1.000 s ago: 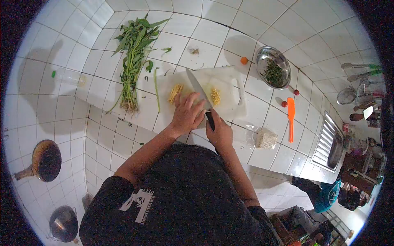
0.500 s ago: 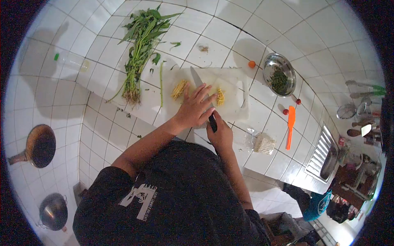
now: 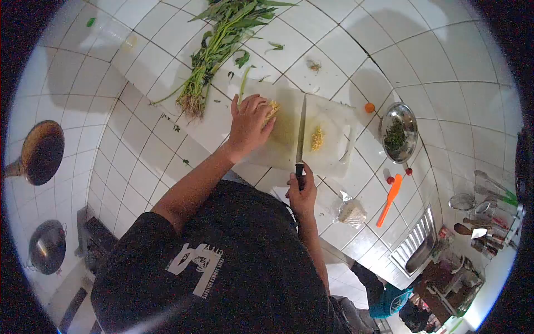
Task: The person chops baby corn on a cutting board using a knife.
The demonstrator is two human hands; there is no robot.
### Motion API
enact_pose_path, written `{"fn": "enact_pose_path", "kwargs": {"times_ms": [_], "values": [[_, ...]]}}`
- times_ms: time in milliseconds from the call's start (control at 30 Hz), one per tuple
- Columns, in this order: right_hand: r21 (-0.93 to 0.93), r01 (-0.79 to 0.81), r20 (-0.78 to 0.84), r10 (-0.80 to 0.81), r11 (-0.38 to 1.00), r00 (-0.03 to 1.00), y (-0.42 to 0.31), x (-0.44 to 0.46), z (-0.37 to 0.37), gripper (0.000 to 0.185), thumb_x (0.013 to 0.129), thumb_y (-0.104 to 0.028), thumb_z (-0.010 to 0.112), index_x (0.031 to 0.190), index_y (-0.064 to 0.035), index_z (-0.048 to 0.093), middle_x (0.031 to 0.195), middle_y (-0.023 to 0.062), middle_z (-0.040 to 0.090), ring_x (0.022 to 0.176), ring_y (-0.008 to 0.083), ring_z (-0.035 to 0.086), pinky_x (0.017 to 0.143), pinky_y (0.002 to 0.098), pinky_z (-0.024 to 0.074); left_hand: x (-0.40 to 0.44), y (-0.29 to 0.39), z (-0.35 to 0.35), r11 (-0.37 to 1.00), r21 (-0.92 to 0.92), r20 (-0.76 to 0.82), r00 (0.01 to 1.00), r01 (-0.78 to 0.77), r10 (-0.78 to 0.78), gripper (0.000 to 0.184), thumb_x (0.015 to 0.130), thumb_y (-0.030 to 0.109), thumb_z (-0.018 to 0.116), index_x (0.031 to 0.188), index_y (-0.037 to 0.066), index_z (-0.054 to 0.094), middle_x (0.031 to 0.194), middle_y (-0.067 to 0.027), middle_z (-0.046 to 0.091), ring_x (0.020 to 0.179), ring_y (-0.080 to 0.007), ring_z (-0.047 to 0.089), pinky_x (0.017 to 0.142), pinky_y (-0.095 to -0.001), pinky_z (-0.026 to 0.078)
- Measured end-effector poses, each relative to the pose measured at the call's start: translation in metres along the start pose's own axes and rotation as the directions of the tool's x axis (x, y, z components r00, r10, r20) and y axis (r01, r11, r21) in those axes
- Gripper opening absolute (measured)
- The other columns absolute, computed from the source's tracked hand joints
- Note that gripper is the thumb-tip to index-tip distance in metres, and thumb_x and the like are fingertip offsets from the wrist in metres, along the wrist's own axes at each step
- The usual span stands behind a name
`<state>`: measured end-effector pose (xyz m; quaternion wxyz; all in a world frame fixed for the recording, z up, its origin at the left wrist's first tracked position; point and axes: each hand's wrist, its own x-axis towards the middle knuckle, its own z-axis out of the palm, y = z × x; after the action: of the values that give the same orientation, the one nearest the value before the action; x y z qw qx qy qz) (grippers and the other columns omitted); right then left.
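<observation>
Yellow strips (image 3: 273, 111) lie on the cutting board (image 3: 331, 114), by the fingers of the loosely open left hand (image 3: 248, 127); I'd guess they're light, slightly slippery, best steadied as a bundle. Apart from it, the right hand (image 3: 302, 196) is wrapped round the handle of the knife (image 3: 301, 131). Over there, a metal bowl (image 3: 413, 125) holds chopped greens (image 3: 395, 135); a clear bag (image 3: 342, 200) holds something pale.
</observation>
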<state>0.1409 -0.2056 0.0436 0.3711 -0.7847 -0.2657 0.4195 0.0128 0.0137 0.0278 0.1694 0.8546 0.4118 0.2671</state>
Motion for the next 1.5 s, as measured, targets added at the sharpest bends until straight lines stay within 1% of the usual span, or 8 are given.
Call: {"fn": "enact_pose_path", "kwargs": {"times_ms": [100, 233, 700, 833, 933, 1033, 1433, 1500], "values": [[0.209, -0.072, 0.053, 0.063, 0.975, 0.997, 0.009, 0.001, 0.004, 0.052, 0.098, -0.021, 0.064, 0.145, -0.0068, 0.046, 0.082, 0.0101, 0.067, 0.061, 0.0134, 0.061, 0.054, 0.0304, 0.0518, -0.002, -0.010, 0.010, 1.000, 0.025, -0.008, 1.000, 0.004, -0.004, 0.026, 0.087, 0.024, 0.072, 0.109, 0.013, 0.064, 0.121, -0.0067, 0.058, 0.129, -0.0284, 0.050, 0.114, -0.0644, 0.021], [0.295, -0.067, 0.006, 0.068, 0.953, 0.998, 0.014, 0.004, 0.011, 0.052, 0.098, -0.021, 0.064, 0.144, -0.0047, 0.046, 0.080, 0.0080, 0.066, 0.059, 0.0106, 0.059, 0.051, 0.0262, 0.0501, -0.006, -0.013, 0.015, 0.999, 0.037, 0.003, 1.000, -0.014, 0.014, 0.026, 0.087, 0.024, 0.072, 0.109, 0.013, 0.064, 0.121, -0.0070, 0.058, 0.128, -0.0289, 0.050, 0.113, -0.0647, 0.021], [0.219, 0.015, 0.039, -0.024, 0.976, 0.999, 0.020, 0.013, 0.006, 0.050, 0.098, -0.023, 0.065, 0.142, -0.0068, 0.047, 0.075, 0.0096, 0.067, 0.053, 0.0154, 0.061, 0.052, 0.0336, 0.0518, -0.010, -0.026, 0.021, 0.999, 0.047, -0.056, 0.998, -0.012, 0.015, 0.018, 0.090, 0.019, 0.070, 0.105, 0.012, 0.064, 0.108, -0.0060, 0.064, 0.113, -0.0278, 0.058, 0.111, -0.0571, 0.029], [0.128, 0.216, -0.055, -0.211, 0.968, 0.976, 0.031, 0.021, 0.008, 0.054, 0.098, -0.019, 0.064, 0.145, -0.0026, 0.043, 0.076, 0.0066, 0.063, 0.054, 0.0113, 0.058, 0.046, 0.0295, 0.0490, -0.011, -0.031, 0.025, 0.998, 0.021, -0.119, 0.991, -0.059, 0.061, 0.017, 0.090, 0.017, 0.070, 0.105, 0.011, 0.064, 0.107, -0.0063, 0.065, 0.109, -0.0285, 0.059, 0.110, -0.0572, 0.031], [0.239, 0.099, 0.038, -0.111, 0.966, 0.993, 0.013, 0.014, -0.001, 0.051, 0.098, -0.018, 0.064, 0.143, -0.0028, 0.045, 0.073, 0.0054, 0.063, 0.053, 0.0110, 0.058, 0.046, 0.0297, 0.0486, -0.008, -0.026, 0.018, 0.998, 0.004, -0.123, 0.991, -0.058, 0.058, 0.013, 0.093, 0.019, 0.068, 0.102, 0.009, 0.066, 0.105, -0.0098, 0.068, 0.103, -0.0308, 0.062, 0.101, -0.0496, 0.038], [0.253, 0.081, 0.077, -0.104, 0.964, 0.992, 0.017, 0.014, -0.004, 0.050, 0.098, -0.017, 0.063, 0.142, -0.0024, 0.046, 0.072, 0.0052, 0.063, 0.052, 0.0112, 0.058, 0.045, 0.0301, 0.0486, -0.008, -0.027, 0.017, 0.998, -0.055, -0.098, 0.995, 0.032, -0.038, 0.015, 0.092, 0.017, 0.069, 0.105, 0.012, 0.064, 0.106, -0.0053, 0.068, 0.106, -0.0281, 0.061, 0.108, -0.0561, 0.033], [0.234, 0.137, 0.147, -0.175, 0.962, 0.973, 0.034, 0.008, -0.014, 0.049, 0.098, -0.019, 0.062, 0.143, -0.0079, 0.045, 0.072, 0.0081, 0.066, 0.056, 0.0165, 0.064, 0.054, 0.0343, 0.0533, -0.010, -0.021, 0.004, 0.995, -0.038, -0.107, 0.990, 0.087, -0.091, 0.012, 0.095, 0.020, 0.066, 0.105, 0.013, 0.064, 0.100, -0.0033, 0.069, 0.100, -0.0231, 0.065, 0.114, -0.0557, 0.026], [0.260, 0.057, 0.171, -0.104, 0.964, 0.980, 0.031, 0.007, -0.016, 0.049, 0.099, -0.019, 0.061, 0.143, -0.0072, 0.045, 0.075, 0.0087, 0.066, 0.056, 0.0166, 0.063, 0.055, 0.0342, 0.0533, -0.007, -0.016, 0.004, 1.000, -0.007, -0.106, 0.994, -0.011, 0.010, 0.013, 0.095, 0.019, 0.066, 0.106, 0.013, 0.064, 0.099, -0.0034, 0.069, 0.100, -0.0234, 0.065, 0.115, -0.0564, 0.024]]}}
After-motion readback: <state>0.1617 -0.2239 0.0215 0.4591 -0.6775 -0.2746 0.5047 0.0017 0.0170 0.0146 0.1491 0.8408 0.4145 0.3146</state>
